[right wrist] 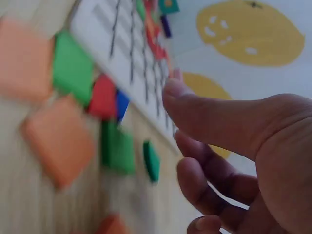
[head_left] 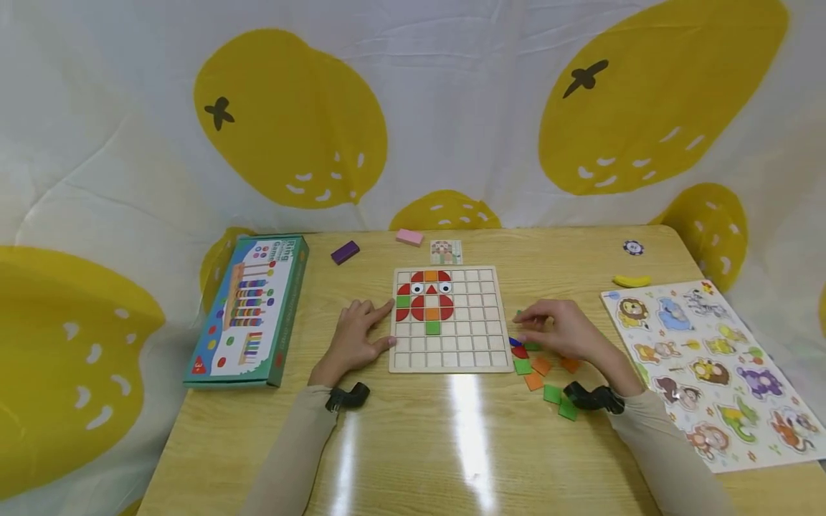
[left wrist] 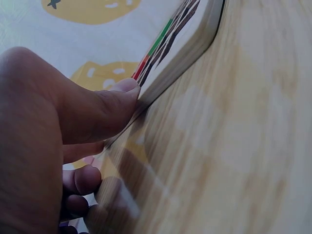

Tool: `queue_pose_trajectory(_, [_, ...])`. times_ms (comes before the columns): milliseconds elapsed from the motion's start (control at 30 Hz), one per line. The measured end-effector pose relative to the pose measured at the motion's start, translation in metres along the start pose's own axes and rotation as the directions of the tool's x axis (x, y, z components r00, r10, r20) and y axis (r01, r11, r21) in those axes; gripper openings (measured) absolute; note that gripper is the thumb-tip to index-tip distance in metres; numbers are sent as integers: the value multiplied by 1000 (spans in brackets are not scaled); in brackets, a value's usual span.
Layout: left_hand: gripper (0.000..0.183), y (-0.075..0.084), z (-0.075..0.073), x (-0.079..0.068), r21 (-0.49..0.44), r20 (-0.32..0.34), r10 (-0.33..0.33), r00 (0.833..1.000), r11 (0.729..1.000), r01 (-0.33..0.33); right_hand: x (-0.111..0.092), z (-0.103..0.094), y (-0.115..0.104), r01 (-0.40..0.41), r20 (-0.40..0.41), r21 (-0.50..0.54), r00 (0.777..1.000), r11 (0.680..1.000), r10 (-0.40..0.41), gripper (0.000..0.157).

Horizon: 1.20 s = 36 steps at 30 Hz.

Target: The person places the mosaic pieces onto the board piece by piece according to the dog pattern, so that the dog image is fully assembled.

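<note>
A wooden grid board (head_left: 477, 362) lies mid-table with red, orange, green and white-eyed tiles (head_left: 431, 301) in its upper left squares. My left hand (head_left: 356, 337) rests at its left side, thumb and index finger spread and touching the edge. The left wrist view shows that thumb (left wrist: 109, 105) against the board's side. Over loose tiles right of the board is my right hand (head_left: 556, 328), thumb and index finger apart, with no tile visible between them. Beneath and beside it lie green tiles (right wrist: 73, 68), orange tiles (right wrist: 61, 141), a red piece (right wrist: 102, 96) and a blue piece (right wrist: 122, 104).
A small picture card (head_left: 446, 252) lies behind the board, near a pink block (head_left: 409, 236) and a purple block (head_left: 345, 252). At left is a boxed ring game (head_left: 248, 308). An animal puzzle board (head_left: 713, 373), toy banana (head_left: 632, 281) and round chip (head_left: 634, 247) are at right.
</note>
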<state>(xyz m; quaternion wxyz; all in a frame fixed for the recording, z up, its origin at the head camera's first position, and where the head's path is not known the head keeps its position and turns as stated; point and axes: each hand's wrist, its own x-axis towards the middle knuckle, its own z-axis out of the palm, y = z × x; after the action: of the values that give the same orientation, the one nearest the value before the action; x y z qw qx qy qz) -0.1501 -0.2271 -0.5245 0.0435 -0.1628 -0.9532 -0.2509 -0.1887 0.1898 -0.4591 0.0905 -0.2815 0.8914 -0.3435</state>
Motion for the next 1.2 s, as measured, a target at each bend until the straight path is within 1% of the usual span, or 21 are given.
queue_pose_trajectory(100, [74, 1, 0, 0, 0, -5, 0, 1000, 1000, 0, -16, -3, 14, -46, 37, -29, 998, 999, 47, 23])
queue_pose_trajectory(200, [74, 3, 0, -1, -6, -10, 3, 1000, 1000, -3, -25, 1, 20, -58, 39, -39, 997, 998, 60, 15])
queue_pose_trajectory(300, [74, 2, -1, -2, -14, -9, 2, 1000, 1000, -2, -25, 6, 21, -66, 12, -45, 998, 997, 67, 13])
queue_pose_trajectory(400, [74, 1, -1, -2, -11, -5, 7, 1000, 1000, -7, -23, 9, 21, -80, 2, -45, 997, 996, 80, 19])
queue_pose_trajectory(500, [73, 1, -1, -2, -18, -3, 8, 1000, 1000, -8, -21, 9, 20, -74, 19, -59, 997, 996, 75, 23])
queue_pose_trajectory(600, [73, 1, -1, -2, -24, -3, 5, 1000, 1000, -6, -19, 7, 19, -79, 36, -69, 996, 994, 82, 20])
queue_pose_trajectory(700, [74, 2, -2, -2, -16, 0, 2, 1000, 1000, -2, -16, 4, 16, -82, 35, -58, 996, 995, 84, 20])
queue_pose_trajectory(800, [74, 2, -2, -3, -17, -1, -3, 1000, 1000, 3, -11, 3, 12, -62, 18, 42, 998, 997, 61, 22])
queue_pose_trajectory(867, [74, 2, -3, -3, -21, -4, -6, 1000, 1000, 6, -5, 7, 6, -39, 9, 155, 999, 987, 38, 22])
queue_pose_trajectory(900, [74, 2, -3, -4, -20, -6, -6, 1000, 1000, 6, -1, 11, 2, -27, 1, 221, 1000, 975, 27, 24])
queue_pose_trajectory(967, [74, 1, -3, -4, -17, -8, -6, 1000, 1000, 6, 9, 22, -7, -25, -18, 343, 999, 939, 34, 25])
queue_pose_trajectory(1033, [74, 1, -2, -3, -16, -10, -5, 1000, 1000, 5, 18, 38, -17, -31, -37, 422, 998, 906, 52, 27])
queue_pose_trajectory(1100, [74, 2, -2, -3, -15, -13, -4, 1000, 1000, 3, 28, 56, -27, -33, -56, 446, 996, 895, 65, 31])
queue_pose_trajectory(1200, [74, 3, -2, -2, -22, -14, 2, 1000, 1000, -2, 39, 81, -41, -33, -76, 420, 995, 907, 71, 33])
